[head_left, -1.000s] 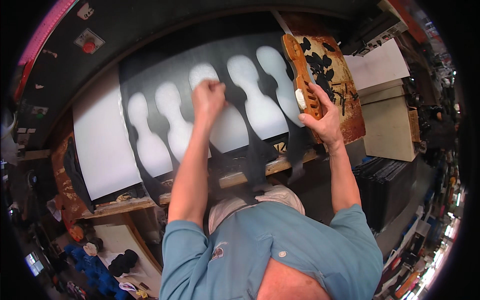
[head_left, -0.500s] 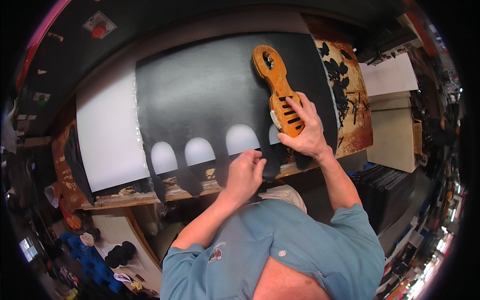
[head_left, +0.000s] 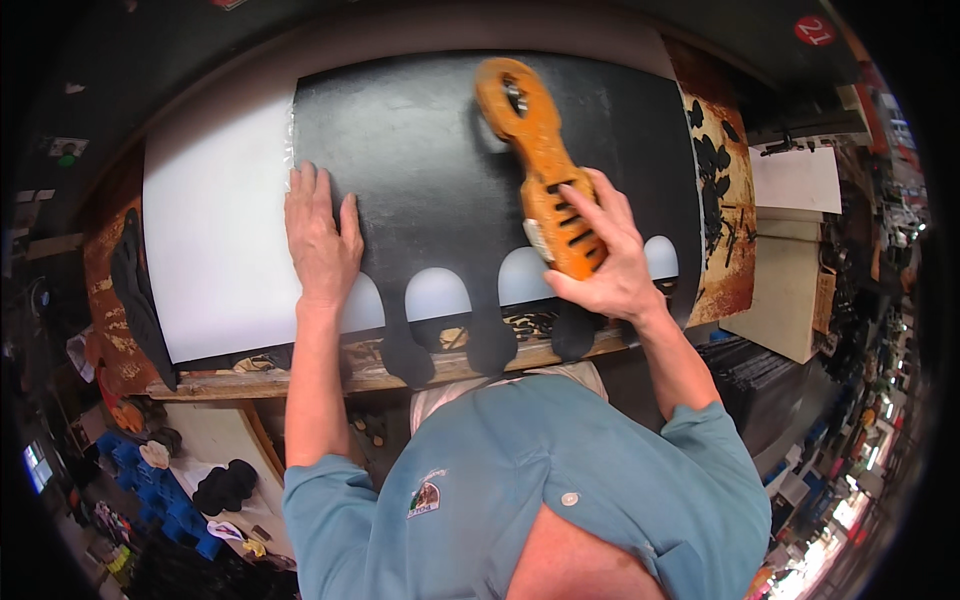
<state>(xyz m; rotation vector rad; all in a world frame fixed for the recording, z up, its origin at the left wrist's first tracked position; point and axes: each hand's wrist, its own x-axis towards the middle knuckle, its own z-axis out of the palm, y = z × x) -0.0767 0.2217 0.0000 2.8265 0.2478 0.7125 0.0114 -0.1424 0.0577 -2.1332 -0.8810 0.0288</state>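
My right hand (head_left: 610, 265) grips the near end of an orange, shoe-sole-shaped cutting die (head_left: 548, 160) with a round hole at its far end and a row of slots. The die is over a black sheet (head_left: 420, 150); its far end is blurred, and I cannot tell whether it touches the sheet. My left hand (head_left: 325, 240) lies flat, fingers stretched out, on the left edge of the black sheet. Along the near edge of that sheet run several rounded cut-outs with black tongues between them, hanging toward the table edge (head_left: 260, 382).
A white sheet (head_left: 215, 230) shows left of and beneath the black one. Black offcuts (head_left: 712, 165) lie on the worn board at right. A stack of black sheets (head_left: 755, 375) stands low on the right. Blue crates (head_left: 160, 490) are at lower left.
My left hand has gone from the near edge, by the cut-outs, to the sheet's left edge, and its fingers have opened out. The die's far end has swung slightly left. The view has shifted.
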